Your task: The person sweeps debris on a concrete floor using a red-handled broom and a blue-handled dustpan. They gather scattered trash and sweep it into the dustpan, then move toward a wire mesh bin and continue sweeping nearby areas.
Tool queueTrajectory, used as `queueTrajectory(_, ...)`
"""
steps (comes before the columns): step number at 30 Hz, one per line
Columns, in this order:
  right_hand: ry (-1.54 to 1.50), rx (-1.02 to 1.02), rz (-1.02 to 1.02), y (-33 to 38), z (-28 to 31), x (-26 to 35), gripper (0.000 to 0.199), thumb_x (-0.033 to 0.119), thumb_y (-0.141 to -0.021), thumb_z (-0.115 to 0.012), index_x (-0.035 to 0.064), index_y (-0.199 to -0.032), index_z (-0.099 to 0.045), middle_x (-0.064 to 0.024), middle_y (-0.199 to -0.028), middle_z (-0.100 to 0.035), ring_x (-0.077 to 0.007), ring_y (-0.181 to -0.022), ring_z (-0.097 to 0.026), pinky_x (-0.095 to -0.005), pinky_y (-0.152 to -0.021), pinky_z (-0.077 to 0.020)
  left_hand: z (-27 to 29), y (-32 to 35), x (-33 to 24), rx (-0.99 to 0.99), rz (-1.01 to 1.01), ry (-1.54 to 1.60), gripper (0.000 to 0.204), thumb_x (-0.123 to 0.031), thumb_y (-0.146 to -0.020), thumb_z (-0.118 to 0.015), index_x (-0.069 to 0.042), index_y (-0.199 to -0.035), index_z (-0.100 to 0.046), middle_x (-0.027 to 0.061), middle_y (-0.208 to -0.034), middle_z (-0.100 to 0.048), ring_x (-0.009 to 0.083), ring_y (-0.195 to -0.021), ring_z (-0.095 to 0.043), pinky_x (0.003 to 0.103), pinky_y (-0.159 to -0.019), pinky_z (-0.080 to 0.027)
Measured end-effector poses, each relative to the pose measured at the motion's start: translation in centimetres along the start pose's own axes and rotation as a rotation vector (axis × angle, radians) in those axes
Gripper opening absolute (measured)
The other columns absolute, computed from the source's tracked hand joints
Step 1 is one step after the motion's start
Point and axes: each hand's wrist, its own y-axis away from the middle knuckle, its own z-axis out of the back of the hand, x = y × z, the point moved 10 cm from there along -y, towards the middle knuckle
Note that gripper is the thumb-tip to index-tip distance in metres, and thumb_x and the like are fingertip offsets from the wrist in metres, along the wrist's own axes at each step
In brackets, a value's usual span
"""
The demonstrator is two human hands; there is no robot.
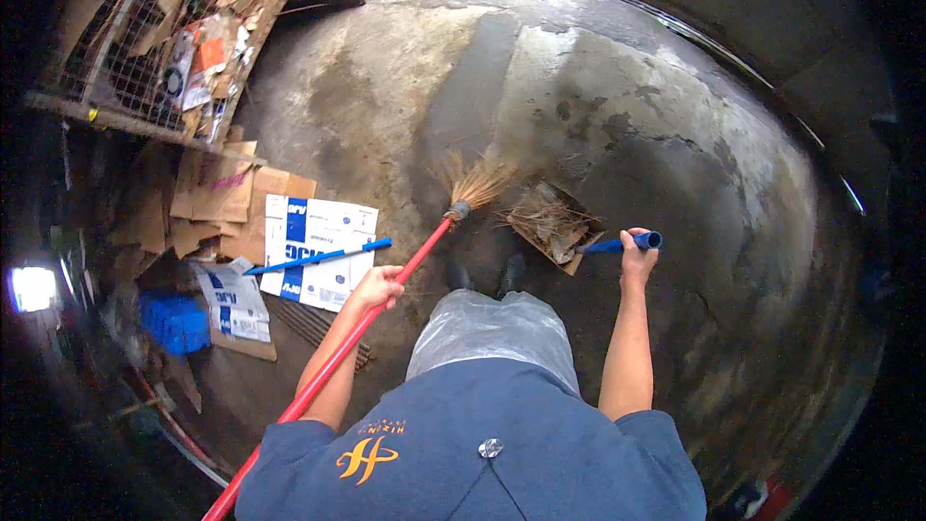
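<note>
Concrete floor (598, 116) stained, damp; cardboard (318, 246) leftward

A stained, damp concrete floor (675, 135) carries everything. Flattened cardboard boxes (318, 249) lie at the left, a blue stick (318, 257) across them and a blue crate (176, 320) beside; a dustpan (552, 224) full of dry leaves rests mid-floor
</note>
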Motion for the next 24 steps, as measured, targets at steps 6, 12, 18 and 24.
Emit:
queueTrajectory(6,-0.104,0.074,-0.033,-2.1,0.3,-2.0,0.018,0.008,-0.08,-0.077,0.0037,-0.094,-0.067,-0.003,-0.092,-0.066,-0.0175,-0.085,-0.062,-0.0342,-0.083,-0.0495,3.5,14.5,1.6,-0.193,0.014,0.405,0.057,0.004,-0.084,-0.066,0.004,-0.138,-0.051,0.0096,-0.079,-0.067,0.0116,-0.047,-0.057,0.025,-0.041,-0.044)
queueTrajectory(12,0.014,0.144,-0.078,-3.2,-0.4,-3.0,0.018,0.009,-0.082,-0.076,0.0047,-0.096,-0.065,-0.0042,-0.097,-0.065,-0.0178,-0.089,-0.06,-0.0341,-0.086,-0.0478,13.4,14.1,7.2,-0.49,-0.015,0.563,0.046,-0.001,-0.087,-0.061,0.003,-0.132,-0.055,0.0081,-0.073,-0.064,0.0113,-0.043,-0.053,0.026,-0.035,-0.04)
queueTrajectory(18,0.045,0.136,-0.097,-3.2,-2.0,-1.8,0.016,0.009,-0.083,-0.076,0.0047,-0.095,-0.066,-0.0027,-0.094,-0.064,-0.0151,-0.085,-0.058,-0.0323,-0.08,-0.0468,8.8,4.4,11.8,-0.318,0.202,0.679,0.044,-0.002,-0.085,-0.062,0.003,-0.129,-0.055,0.0058,-0.072,-0.06,0.011,-0.046,-0.051,0.026,-0.039,-0.038)
queueTrajectory(24,0.008,0.078,-0.102,-3.8,-2.9,-2.0,0.016,0.007,-0.079,-0.076,0.0052,-0.092,-0.067,-0.002,-0.09,-0.066,-0.0156,-0.085,-0.061,-0.0338,-0.082,-0.0489,4.5,10.4,4.1,-0.2,0.057,0.528,0.064,0.009,-0.079,-0.067,0.007,-0.14,-0.048,0.0102,-0.079,-0.065,0.013,-0.045,-0.055,0.027,-0.038,-0.042)
